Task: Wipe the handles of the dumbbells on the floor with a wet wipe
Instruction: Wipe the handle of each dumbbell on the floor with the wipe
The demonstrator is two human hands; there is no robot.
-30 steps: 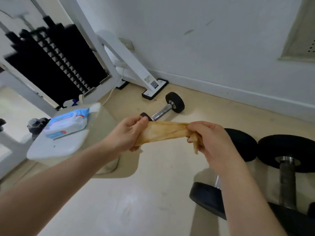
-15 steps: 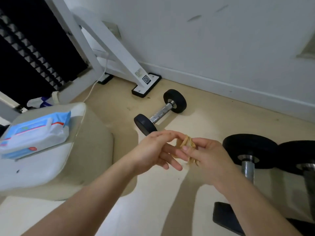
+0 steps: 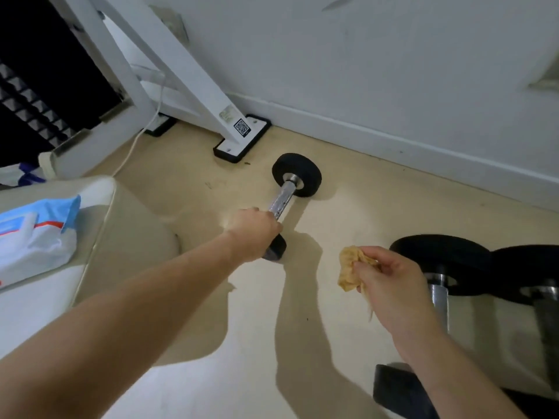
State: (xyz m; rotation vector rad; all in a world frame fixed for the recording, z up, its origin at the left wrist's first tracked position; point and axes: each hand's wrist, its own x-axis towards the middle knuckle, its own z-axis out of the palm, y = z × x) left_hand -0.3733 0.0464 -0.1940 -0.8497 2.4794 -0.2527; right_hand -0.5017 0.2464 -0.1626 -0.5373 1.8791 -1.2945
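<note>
A small dumbbell [image 3: 295, 179] with black ends and a silver handle lies on the beige floor near the wall. My left hand [image 3: 252, 231] is closed around the near part of its handle and covers most of its near end. My right hand [image 3: 384, 278] holds a crumpled yellowish wet wipe [image 3: 351, 272] off to the right, clear of the small dumbbell. Two larger dumbbells [image 3: 438, 267] lie at the right, partly hidden behind my right arm.
A blue and white wipe pack [image 3: 33, 240] rests on a pale seat [image 3: 99, 225] at the left. A white machine frame foot [image 3: 242, 137] stands by the wall behind the small dumbbell, with a cable [image 3: 136, 143] trailing on the floor.
My hands parted: the left let go of the wipe and reached forward onto the small dumbbell's handle. The right hand kept the bunched wipe and drew it to the right.
</note>
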